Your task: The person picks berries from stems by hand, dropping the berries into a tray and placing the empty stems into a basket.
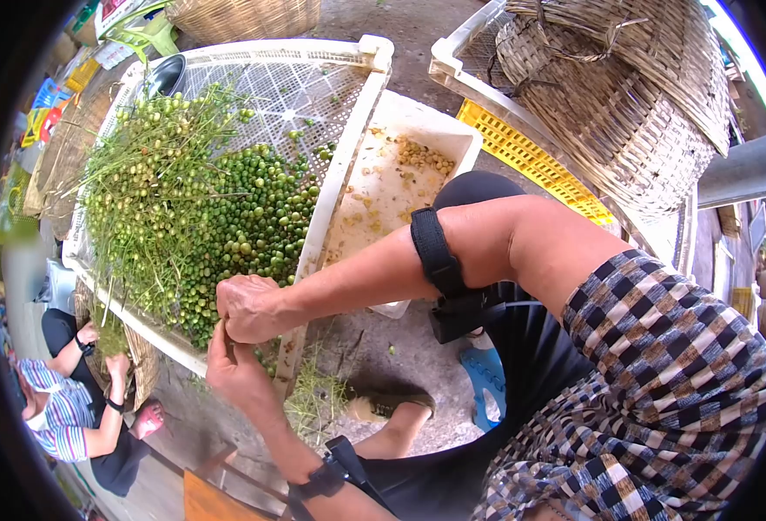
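Note:
My right hand (pixel 248 308) and my left hand (pixel 240 378) meet at the near edge of a white plastic mesh tray (pixel 335 187). The fingers of both are closed together, and what they hold, if anything, is hidden. Beside them in the tray lies a spread of small round green fruits (pixel 257 204), loose from their stalks. A large heap of thin green stalks with fruits still attached (pixel 153 165) covers the tray's other side. Under my wrists, some stripped stalks (pixel 318 395) lie on the ground.
A white tub (pixel 366 191) with yellowish fruits stands against the tray. Woven baskets (pixel 609 104) are stacked over a yellow crate (pixel 531 161). A dark bowl (pixel 168 76) rests at the tray's corner. Another person in a striped top (pixel 57 408) handles stalks at the left.

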{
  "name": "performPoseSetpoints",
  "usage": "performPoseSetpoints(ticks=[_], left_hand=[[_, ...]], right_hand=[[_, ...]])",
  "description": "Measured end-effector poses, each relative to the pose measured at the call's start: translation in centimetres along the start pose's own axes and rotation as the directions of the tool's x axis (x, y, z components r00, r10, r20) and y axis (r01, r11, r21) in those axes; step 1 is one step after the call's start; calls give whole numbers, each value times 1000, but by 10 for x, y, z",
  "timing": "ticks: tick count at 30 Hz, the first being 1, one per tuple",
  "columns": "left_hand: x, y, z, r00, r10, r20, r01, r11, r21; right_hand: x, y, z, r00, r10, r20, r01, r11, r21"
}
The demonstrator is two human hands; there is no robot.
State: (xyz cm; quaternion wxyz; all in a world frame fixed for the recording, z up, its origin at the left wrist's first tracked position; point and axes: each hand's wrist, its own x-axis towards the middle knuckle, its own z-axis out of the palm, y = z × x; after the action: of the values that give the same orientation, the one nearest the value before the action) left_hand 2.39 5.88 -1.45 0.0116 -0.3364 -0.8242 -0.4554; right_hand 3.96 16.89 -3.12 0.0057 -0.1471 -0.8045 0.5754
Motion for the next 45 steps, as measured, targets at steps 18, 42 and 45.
performPoseSetpoints(ticks=[18, 42, 45], left_hand=[[1, -32, -93, 850, -524, 47, 278, 523, 806], [-11, -93, -106, 976, -219, 2, 185, 826, 532], [-4, -45, -92, 981, -195, -16, 174, 829, 532]], right_hand=[[35, 76, -168, 926, -28, -378, -267, 660, -702], [29, 75, -187, 920, 14, -393, -317, 615, -722], [32, 77, -189, 917, 22, -398, -319, 639, -699]])
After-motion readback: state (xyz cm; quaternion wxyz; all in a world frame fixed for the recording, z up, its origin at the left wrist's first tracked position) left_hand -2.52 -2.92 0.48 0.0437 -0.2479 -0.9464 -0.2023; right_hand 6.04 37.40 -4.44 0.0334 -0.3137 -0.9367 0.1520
